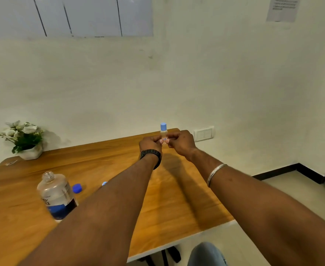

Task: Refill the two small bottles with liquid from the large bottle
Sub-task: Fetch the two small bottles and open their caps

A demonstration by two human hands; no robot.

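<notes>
A small clear bottle [163, 131] with a light blue cap is held upright above the far part of the wooden table [104, 156]. My left hand [150, 144] and my right hand [180, 142] both pinch its lower body from either side. The large clear bottle [56, 194] with a blue label stands uncapped at the near left. Its blue cap [77, 188] lies on the table just right of it. A small light blue object [104, 183] peeks out from behind my left forearm; what it is cannot be told.
A white pot of flowers [24, 140] sits at the table's far left corner against the wall. The table's right edge drops to the floor, and a knee [205, 254] shows below the near edge. A wall switch [204, 133] is behind my hands.
</notes>
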